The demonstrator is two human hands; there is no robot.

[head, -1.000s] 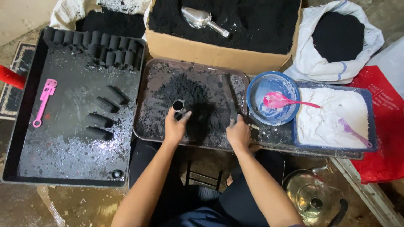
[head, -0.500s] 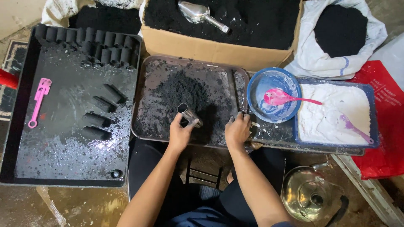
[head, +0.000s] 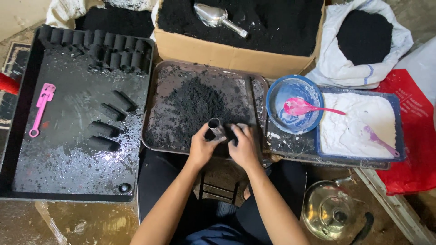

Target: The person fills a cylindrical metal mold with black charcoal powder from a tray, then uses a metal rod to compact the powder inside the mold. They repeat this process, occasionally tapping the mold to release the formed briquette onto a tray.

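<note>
Over the near edge of the metal tray (head: 163,136), both hands meet around a short metal tube (head: 215,128). The left hand (head: 201,147) has its fingers clenched about the tube's lower part, while the right hand (head: 243,146) closes on it from the other side. The tube lies tilted, its long axis running from the open round mouth (pointing up and slightly left, toward the heap) down to the right between the palms. A mound of black powder (head: 195,106) lies in the tray just beyond the tube. To the left, dark moulded cylinders (head: 105,129) lie on a wet black tray (head: 54,172).
</note>
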